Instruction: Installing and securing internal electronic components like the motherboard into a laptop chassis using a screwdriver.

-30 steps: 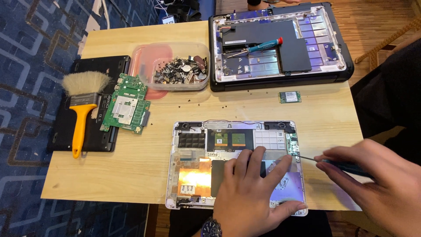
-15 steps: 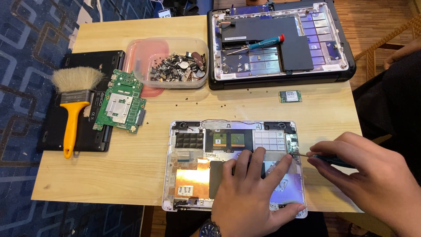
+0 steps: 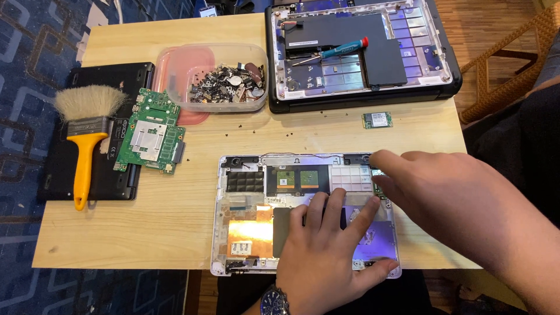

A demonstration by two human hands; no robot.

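An opened laptop base [image 3: 303, 216] lies at the near edge of the wooden table [image 3: 175, 233]. The left hand [image 3: 329, 256] presses flat on it, fingers spread, gripping nothing. The right hand [image 3: 443, 198] reaches over its right far corner, forefinger stretched out; whether it holds anything cannot be told. Farther off sit a second opened laptop [image 3: 361, 52] with a teal-handled screwdriver [image 3: 335, 51], a plastic tub of screws [image 3: 224, 76], a green circuit board [image 3: 149, 137] and a yellow-handled brush [image 3: 87, 134].

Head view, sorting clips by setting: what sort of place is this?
Probably a small electronics repair bench: an opened laptop chassis under both hands, a loose green circuit board, and a tub of salvaged screws.
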